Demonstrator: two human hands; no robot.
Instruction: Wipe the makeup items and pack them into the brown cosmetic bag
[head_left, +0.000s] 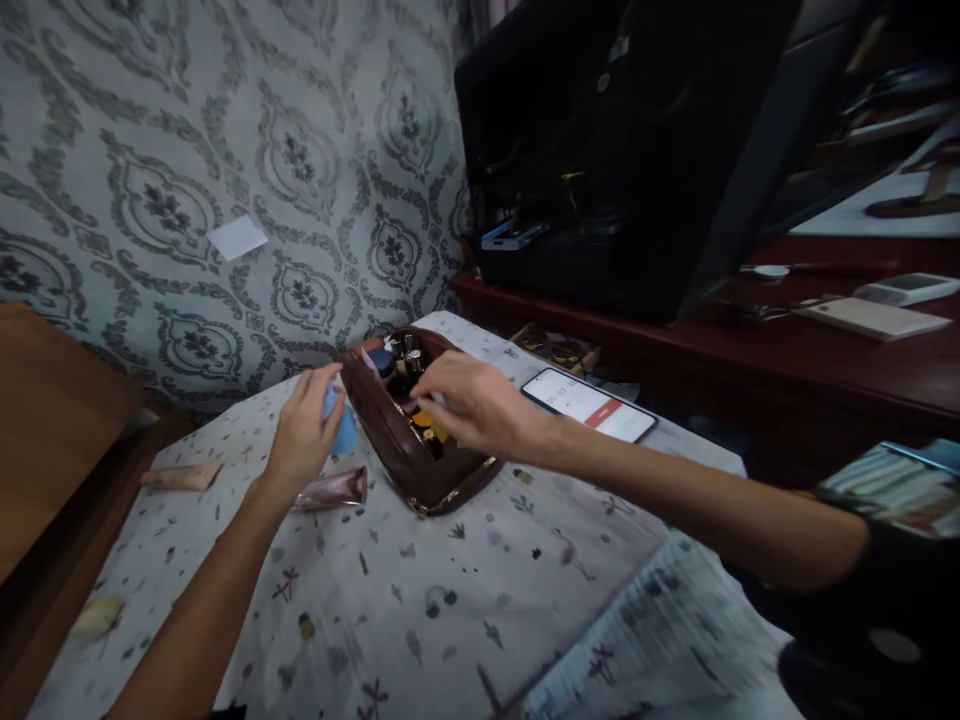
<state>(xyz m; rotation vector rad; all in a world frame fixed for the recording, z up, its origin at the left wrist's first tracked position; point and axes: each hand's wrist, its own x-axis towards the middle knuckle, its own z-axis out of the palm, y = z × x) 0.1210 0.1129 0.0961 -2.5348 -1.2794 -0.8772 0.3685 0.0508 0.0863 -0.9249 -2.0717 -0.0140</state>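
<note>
A brown zip bag (397, 455) lies open on the patterned cloth, packed with small cosmetic containers, among them a dark blue round one (382, 362). My left hand (306, 415) is just left of the bag, its fingers closed around a light blue item (345, 430) whose kind I cannot make out. Over the bag's opening, my right hand (480, 400) has its fingertips pinched together; what they hold, if anything, is too blurred to name. Below my left hand lies a shiny pinkish tube (334, 489). Farther left rests a beige tube (181, 477).
A phone with a lit screen (592, 405) lies right of the bag. Behind it sits a small wooden box (559, 350). A black television-like casing (600, 180) stands on the dark red desk (832, 265). At the lower left is a yellowish object (97, 617).
</note>
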